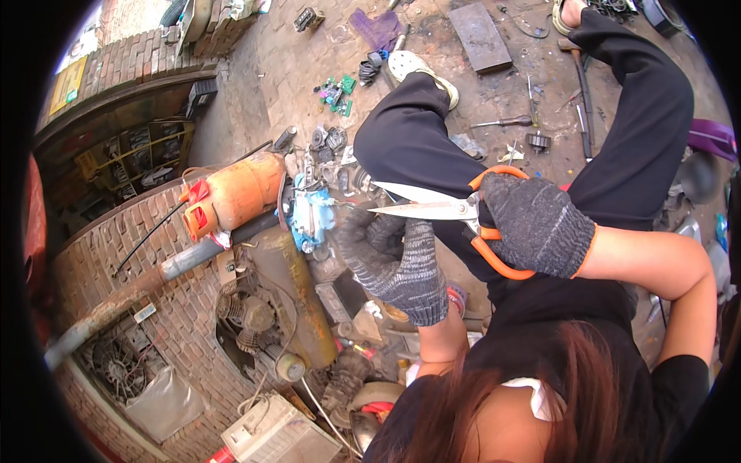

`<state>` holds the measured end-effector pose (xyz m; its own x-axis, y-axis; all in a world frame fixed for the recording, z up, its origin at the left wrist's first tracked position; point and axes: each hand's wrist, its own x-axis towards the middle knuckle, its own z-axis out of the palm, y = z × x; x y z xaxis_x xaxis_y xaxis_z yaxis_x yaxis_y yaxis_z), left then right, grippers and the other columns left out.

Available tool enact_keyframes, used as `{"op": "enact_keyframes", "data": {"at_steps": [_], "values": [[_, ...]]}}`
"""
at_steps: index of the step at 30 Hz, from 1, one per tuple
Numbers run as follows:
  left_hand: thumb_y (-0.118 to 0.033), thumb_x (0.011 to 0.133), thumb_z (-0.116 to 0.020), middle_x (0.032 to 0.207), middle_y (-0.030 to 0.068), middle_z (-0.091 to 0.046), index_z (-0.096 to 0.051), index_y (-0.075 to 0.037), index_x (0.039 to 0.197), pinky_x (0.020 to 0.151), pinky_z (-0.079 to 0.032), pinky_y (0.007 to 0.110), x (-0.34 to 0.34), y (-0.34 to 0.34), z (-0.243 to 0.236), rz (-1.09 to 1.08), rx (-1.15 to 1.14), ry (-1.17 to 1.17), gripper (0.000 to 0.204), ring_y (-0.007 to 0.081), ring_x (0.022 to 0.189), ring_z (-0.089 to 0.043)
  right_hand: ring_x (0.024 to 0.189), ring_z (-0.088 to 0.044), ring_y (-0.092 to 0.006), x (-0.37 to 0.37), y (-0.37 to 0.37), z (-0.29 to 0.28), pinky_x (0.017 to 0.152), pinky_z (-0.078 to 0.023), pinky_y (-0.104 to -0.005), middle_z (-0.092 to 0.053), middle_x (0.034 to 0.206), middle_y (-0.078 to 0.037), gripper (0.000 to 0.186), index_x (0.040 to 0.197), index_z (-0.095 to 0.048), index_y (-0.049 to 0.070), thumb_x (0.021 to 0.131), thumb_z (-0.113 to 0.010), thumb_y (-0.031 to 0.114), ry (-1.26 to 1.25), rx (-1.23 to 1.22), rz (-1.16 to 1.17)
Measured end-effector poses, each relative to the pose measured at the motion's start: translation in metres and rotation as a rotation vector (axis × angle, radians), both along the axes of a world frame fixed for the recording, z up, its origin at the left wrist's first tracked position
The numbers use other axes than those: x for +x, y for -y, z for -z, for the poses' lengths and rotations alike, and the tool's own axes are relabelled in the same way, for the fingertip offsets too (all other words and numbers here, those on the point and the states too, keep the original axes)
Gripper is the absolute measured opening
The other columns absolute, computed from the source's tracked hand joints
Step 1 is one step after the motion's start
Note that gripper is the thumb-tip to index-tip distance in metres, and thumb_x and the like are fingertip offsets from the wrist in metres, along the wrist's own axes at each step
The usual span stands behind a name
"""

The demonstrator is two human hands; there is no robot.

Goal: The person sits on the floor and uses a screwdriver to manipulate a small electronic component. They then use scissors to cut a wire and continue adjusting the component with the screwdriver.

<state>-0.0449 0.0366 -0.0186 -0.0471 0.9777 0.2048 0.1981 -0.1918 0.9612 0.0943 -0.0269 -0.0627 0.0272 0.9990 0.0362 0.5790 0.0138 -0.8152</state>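
My right hand (pixel 534 224), in a dark grey knitted glove with an orange cuff, is closed around the orange handles of a pair of scissors (pixel 432 209). The silver blades stand a little apart and point left. Just below and behind the blade tips is my left hand (pixel 397 258), in a matching grey glove. Its fingers are curled in; whatever they may pinch is too small or hidden to name. Both hands are raised in front of my lap, over my black trousers (pixel 421 131).
Left of my hands lies an orange gas cylinder (pixel 231 197) near a blue plastic bag (pixel 312 216). On the ground ahead are a screwdriver (pixel 505 121), a hammer (pixel 580 85), a metal block (pixel 480 38) and green circuit boards (pixel 336 94). Metal parts clutter the left side beside a brick wall (pixel 174 309).
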Motion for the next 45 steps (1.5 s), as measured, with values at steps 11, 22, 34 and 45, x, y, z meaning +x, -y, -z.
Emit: {"op": "enact_keyframes", "data": {"at_steps": [11,22,34,45], "values": [[0.010,0.072,-0.065,0.094,0.0112,-0.063,-0.058,0.004,0.098,0.078,-0.048,0.027,0.002,-0.003,0.008,0.066,0.014,0.131,0.028,0.0144,0.083,-0.060,0.075,-0.057,-0.0355,0.001,-0.001,-0.010,0.067,-0.046,-0.0394,-0.055,0.088,-0.021,0.048,0.101,-0.052,-0.006,0.071,-0.068,0.028,0.033,0.061,0.048],[0.009,0.070,-0.067,0.088,0.0115,-0.064,-0.059,0.003,0.093,0.073,-0.049,0.027,0.004,-0.002,0.003,0.074,-0.009,0.162,0.025,0.0150,0.080,-0.060,0.070,-0.058,-0.0337,-0.006,-0.001,-0.006,0.062,-0.047,-0.0394,-0.056,0.082,-0.019,0.047,0.102,-0.048,-0.006,0.072,-0.066,0.025,-0.021,-0.043,0.005],[0.000,0.075,-0.066,0.087,0.0090,-0.062,-0.058,0.002,0.099,0.069,-0.048,0.025,0.005,-0.012,0.008,0.102,-0.313,0.318,0.025,0.0144,0.077,-0.059,0.069,-0.059,-0.0332,0.009,-0.008,0.001,0.059,-0.046,-0.0392,-0.057,0.078,-0.018,0.045,0.100,-0.052,-0.003,0.070,-0.069,0.025,0.012,0.151,0.078],[0.002,0.073,-0.064,0.072,0.0052,-0.060,-0.060,-0.004,0.085,0.060,-0.045,0.022,0.041,-0.041,0.022,0.557,0.165,-0.668,0.014,0.0111,0.063,-0.056,0.078,-0.060,-0.0361,0.060,0.009,0.052,0.068,-0.048,-0.0411,-0.061,0.083,-0.021,0.046,0.106,-0.051,-0.001,0.075,-0.064,0.030,0.107,-0.282,0.318]]}}
